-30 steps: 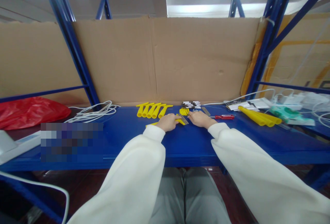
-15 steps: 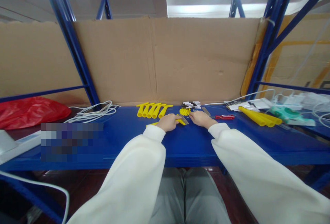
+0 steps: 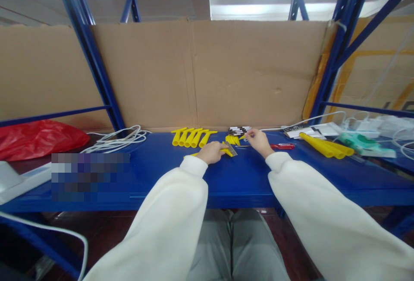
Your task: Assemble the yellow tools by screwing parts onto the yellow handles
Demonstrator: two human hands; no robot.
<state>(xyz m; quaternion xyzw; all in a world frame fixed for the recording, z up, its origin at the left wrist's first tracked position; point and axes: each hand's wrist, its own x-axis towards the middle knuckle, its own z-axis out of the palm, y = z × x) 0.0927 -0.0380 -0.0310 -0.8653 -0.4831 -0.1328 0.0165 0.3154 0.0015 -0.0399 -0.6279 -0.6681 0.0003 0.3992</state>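
Note:
My left hand (image 3: 211, 152) rests on the blue shelf (image 3: 239, 181), closed around a yellow handle with a flat metal blade (image 3: 230, 149) sticking out to the right. My right hand (image 3: 258, 141) is raised a little farther back. Its fingertips are pinched together at a stack of small black-and-white parts (image 3: 239, 131). Whether anything is in them is too small to tell. A small heap of yellow pieces (image 3: 232, 140) lies between the hands. A row of several yellow handles (image 3: 192, 137) lies to the left of it.
A red-handled screwdriver (image 3: 283, 146) lies just right of my right hand, with long yellow tubes (image 3: 325, 146) beyond it. White cables (image 3: 116, 139) and a red bag (image 3: 35, 139) are at the left. Chargers and a teal item (image 3: 359, 142) are at the right. A cardboard sheet (image 3: 226, 74) closes the back.
My right hand has lifted off the shelf and moved back and slightly right, from beside the yellow pieces to the stack of black-and-white parts. My left hand has stayed where it was.

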